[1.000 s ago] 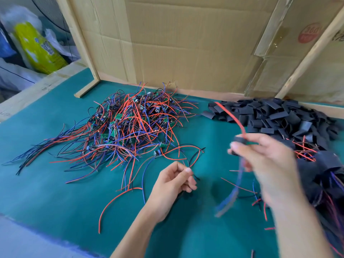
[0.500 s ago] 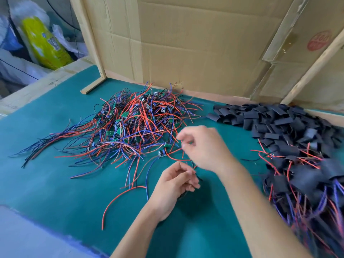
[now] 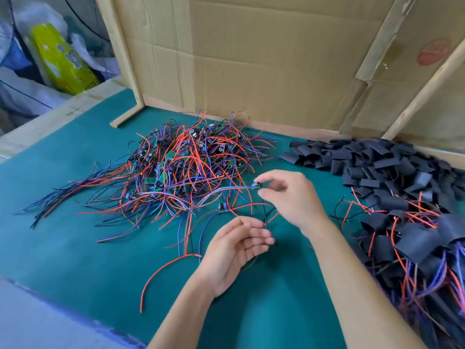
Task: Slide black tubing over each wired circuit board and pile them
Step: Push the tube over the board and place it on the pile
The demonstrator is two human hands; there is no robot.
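Matt green table mat (image 3: 75,248), corrugated cardboard wall (image 3: 264,59), rough wooden battens (image 3: 120,59).

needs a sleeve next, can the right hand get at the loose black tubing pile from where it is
Probably yes: the right hand pinches a board, but the tubing pile lies open beside it, nothing between.
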